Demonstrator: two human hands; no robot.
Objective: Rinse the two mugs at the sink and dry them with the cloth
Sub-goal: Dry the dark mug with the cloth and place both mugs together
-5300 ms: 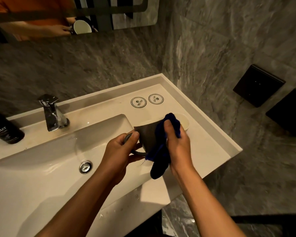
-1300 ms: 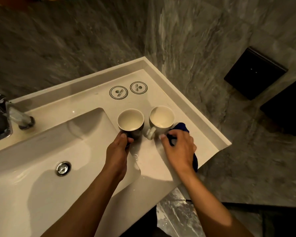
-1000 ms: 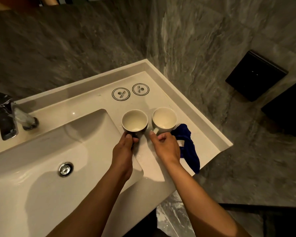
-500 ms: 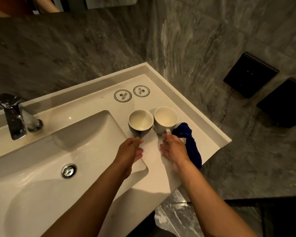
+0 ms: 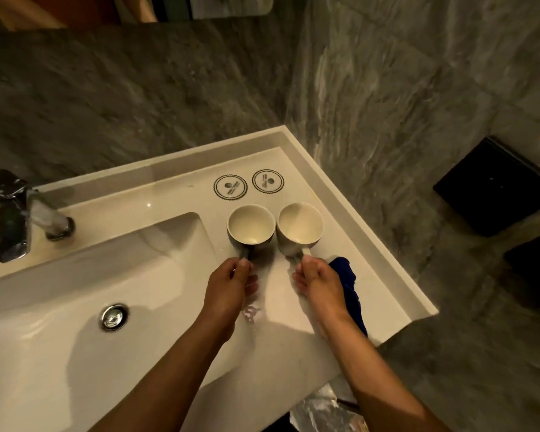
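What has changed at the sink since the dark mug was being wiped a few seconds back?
The dark mug was set down upright beside the white mug. The right hand dropped the blue cloth on the counter and took the white mug's handle; the left hand now pinches the dark mug's handle. Faucet and coasters stayed put.

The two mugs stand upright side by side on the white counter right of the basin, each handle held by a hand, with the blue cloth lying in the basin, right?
Not quite. The head view shows the blue cloth on the white counter, beside the right hand, not in the basin. The rest holds.
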